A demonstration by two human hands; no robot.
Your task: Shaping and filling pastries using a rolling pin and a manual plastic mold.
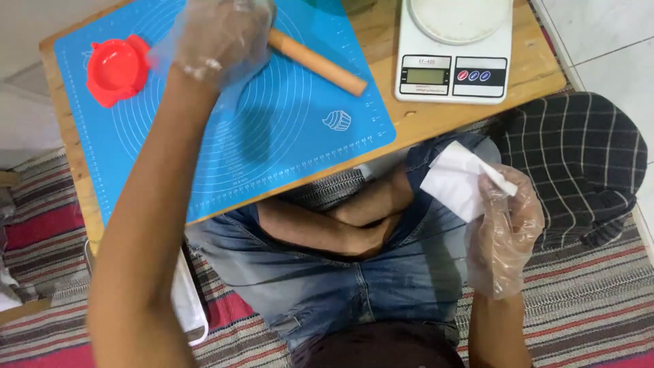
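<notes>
Gloved left hand (221, 37) curls its fingers around the pale wooden rolling pin (320, 63) over the blue silicone baking mat (272, 143), while the gloved right hand (507, 225), off that mat's edge, pinches a folded white paper (453, 184) clear of it.

A home, set up for baking at floor level: a low wooden bench (436, 116) carries a blue silicone pastry mat (272, 136), a wooden rolling pin (320, 63) and a white kitchen scale (455, 68), over a striped woven rug (586, 300) beside pale floor tiles (606, 41).
</notes>
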